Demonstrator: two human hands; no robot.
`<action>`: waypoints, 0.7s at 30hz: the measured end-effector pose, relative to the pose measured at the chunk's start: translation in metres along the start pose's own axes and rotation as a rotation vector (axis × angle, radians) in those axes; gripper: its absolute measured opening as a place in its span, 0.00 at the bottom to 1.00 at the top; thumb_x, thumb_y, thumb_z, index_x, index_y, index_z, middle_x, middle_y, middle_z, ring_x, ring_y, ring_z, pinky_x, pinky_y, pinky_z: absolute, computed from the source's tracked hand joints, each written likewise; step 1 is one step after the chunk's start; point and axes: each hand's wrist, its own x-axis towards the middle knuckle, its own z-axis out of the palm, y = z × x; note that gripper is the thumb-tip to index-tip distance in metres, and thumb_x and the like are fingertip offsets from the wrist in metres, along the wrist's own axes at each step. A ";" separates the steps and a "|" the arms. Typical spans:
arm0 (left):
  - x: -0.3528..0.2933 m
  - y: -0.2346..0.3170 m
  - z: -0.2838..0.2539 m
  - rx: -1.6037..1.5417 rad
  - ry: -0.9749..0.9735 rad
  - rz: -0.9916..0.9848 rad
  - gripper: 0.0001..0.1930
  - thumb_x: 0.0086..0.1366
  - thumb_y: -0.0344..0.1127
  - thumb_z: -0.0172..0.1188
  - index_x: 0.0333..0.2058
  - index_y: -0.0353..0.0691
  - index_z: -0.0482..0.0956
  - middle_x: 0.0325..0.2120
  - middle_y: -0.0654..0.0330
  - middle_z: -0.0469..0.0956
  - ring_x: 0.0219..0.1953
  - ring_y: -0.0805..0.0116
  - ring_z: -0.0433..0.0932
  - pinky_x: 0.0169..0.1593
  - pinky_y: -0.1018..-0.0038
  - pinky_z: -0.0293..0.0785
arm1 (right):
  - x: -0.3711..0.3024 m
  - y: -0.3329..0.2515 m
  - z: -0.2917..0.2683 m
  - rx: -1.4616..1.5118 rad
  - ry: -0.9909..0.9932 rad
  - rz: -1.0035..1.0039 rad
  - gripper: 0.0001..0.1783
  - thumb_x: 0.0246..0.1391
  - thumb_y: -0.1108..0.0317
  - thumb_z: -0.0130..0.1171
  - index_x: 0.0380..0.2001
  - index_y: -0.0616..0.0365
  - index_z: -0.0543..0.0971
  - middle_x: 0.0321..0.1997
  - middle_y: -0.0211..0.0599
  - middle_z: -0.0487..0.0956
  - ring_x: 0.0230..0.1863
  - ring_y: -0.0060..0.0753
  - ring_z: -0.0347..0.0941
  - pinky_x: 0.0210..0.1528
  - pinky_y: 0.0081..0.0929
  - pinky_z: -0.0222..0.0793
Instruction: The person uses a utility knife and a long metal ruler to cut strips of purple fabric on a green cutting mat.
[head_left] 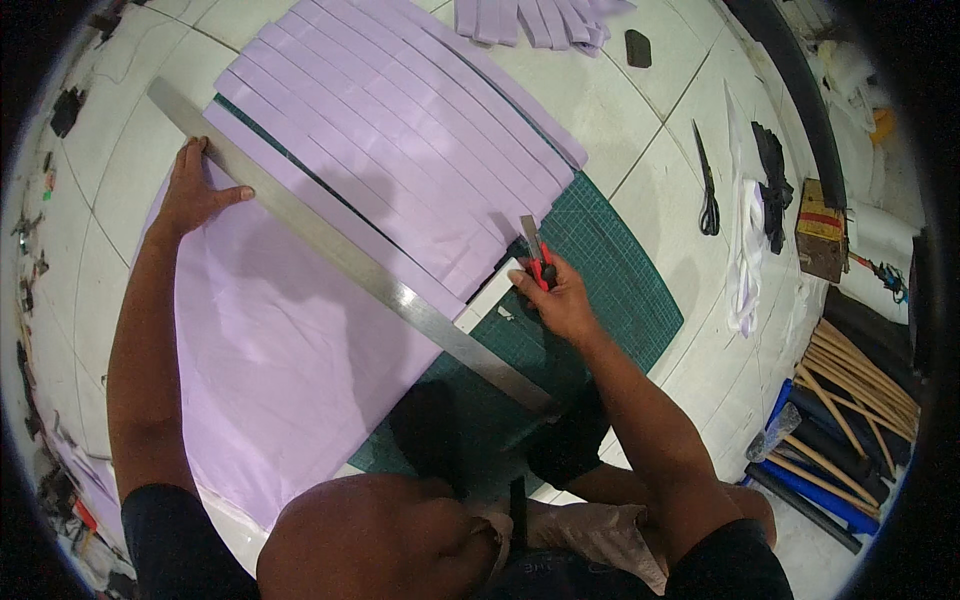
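A long steel ruler (330, 235) lies diagonally over a sheet of lilac fabric (290, 330). My left hand (195, 195) rests at the ruler's upper left part, thumb and fingers spread apart on the ruler's edge and the fabric. In my right hand (565, 300) is a red utility knife (541, 262), its wide metal blade pointing up and away. The thumb of that hand also rests on a short white strip (488, 300), which lies across the green cutting mat (620, 265) near the fabric's cut edge. Beyond the ruler, the fabric is cut into several parallel strips (400, 120).
Black-handled scissors (707, 195) and a dark flat block (637, 48) lie on the white tiled floor (650, 170). More lilac strips (540, 20) sit at the far edge. Wooden sticks (860, 380) and blue tubes (820, 495) are piled at the right, near a box (822, 235).
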 end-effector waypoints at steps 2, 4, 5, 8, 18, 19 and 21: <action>0.000 0.003 -0.002 -0.007 -0.006 -0.004 0.65 0.40 0.58 0.79 0.66 0.24 0.50 0.66 0.36 0.54 0.70 0.44 0.54 0.71 0.57 0.55 | -0.001 0.004 -0.001 -0.036 0.002 -0.035 0.24 0.55 0.58 0.70 0.49 0.61 0.78 0.29 0.25 0.75 0.29 0.20 0.70 0.32 0.24 0.68; -0.001 0.002 -0.001 -0.048 0.003 -0.009 0.64 0.39 0.57 0.80 0.65 0.23 0.52 0.66 0.36 0.54 0.69 0.43 0.53 0.71 0.57 0.55 | -0.002 0.002 0.000 -0.015 0.011 -0.036 0.24 0.55 0.58 0.70 0.49 0.62 0.77 0.30 0.27 0.77 0.30 0.21 0.71 0.34 0.24 0.69; -0.002 0.003 -0.003 -0.035 -0.021 -0.029 0.65 0.38 0.57 0.80 0.65 0.23 0.52 0.66 0.35 0.54 0.69 0.42 0.53 0.71 0.57 0.55 | -0.002 -0.002 0.003 -0.005 0.014 -0.040 0.24 0.55 0.58 0.70 0.48 0.62 0.77 0.30 0.28 0.78 0.30 0.21 0.71 0.34 0.24 0.70; 0.009 0.004 -0.007 0.062 -0.075 -0.053 0.66 0.35 0.58 0.80 0.64 0.21 0.53 0.65 0.33 0.54 0.69 0.39 0.52 0.71 0.58 0.55 | 0.011 0.023 -0.006 -0.031 -0.021 -0.042 0.23 0.54 0.58 0.70 0.47 0.62 0.78 0.32 0.32 0.80 0.33 0.24 0.74 0.38 0.26 0.72; 0.000 0.010 -0.009 0.022 0.011 -0.075 0.62 0.36 0.62 0.78 0.62 0.24 0.60 0.64 0.36 0.57 0.68 0.41 0.56 0.69 0.58 0.59 | 0.033 -0.011 -0.063 -0.451 0.156 -0.315 0.20 0.56 0.61 0.66 0.47 0.60 0.75 0.34 0.35 0.76 0.37 0.28 0.74 0.39 0.30 0.72; 0.004 0.011 -0.010 -0.002 0.019 -0.094 0.59 0.37 0.61 0.78 0.61 0.26 0.63 0.63 0.38 0.60 0.66 0.42 0.59 0.68 0.58 0.61 | 0.043 -0.022 -0.055 -0.344 0.131 -0.295 0.19 0.58 0.61 0.64 0.47 0.61 0.75 0.34 0.35 0.76 0.37 0.28 0.74 0.39 0.30 0.71; 0.010 0.006 -0.017 -0.053 -0.002 -0.115 0.53 0.39 0.59 0.78 0.58 0.30 0.68 0.60 0.43 0.64 0.63 0.43 0.64 0.65 0.58 0.65 | 0.049 -0.058 -0.024 -0.134 0.076 -0.237 0.17 0.60 0.62 0.60 0.47 0.61 0.73 0.35 0.36 0.76 0.37 0.27 0.73 0.38 0.29 0.71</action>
